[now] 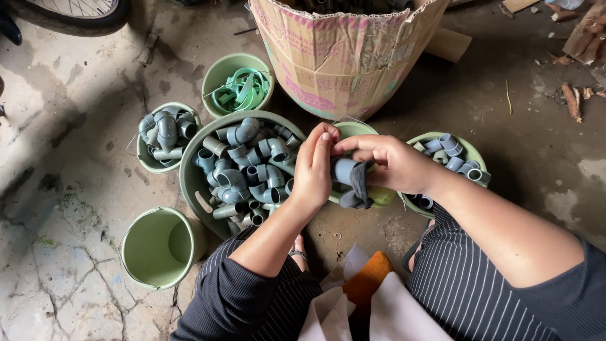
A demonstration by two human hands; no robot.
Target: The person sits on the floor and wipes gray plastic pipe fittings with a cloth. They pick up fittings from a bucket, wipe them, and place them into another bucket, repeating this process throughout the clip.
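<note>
Striped trouser knees and some white and orange cloth (356, 297) sit closest to the lens. Just above, both hands meet over a grey pipe fitting (345, 169) wrapped in dark cloth (361, 186) — the left hand (314, 169) pinches it from one side, the right hand (385, 163) grips it from the other.

Containers: the big green basin (189, 183) is heaped with grey elbows and tees, a small bucket (146, 161) at its left holds more, another (470, 151) by the right wrist too. One bucket (218, 76) has green ring clamps, one (161, 249) lies tipped over, hollow. A torn cardboard box (344, 57) stands behind.

Floor's cracked, dirty concrete — wood scraps (574, 101) lie off to the right.
</note>
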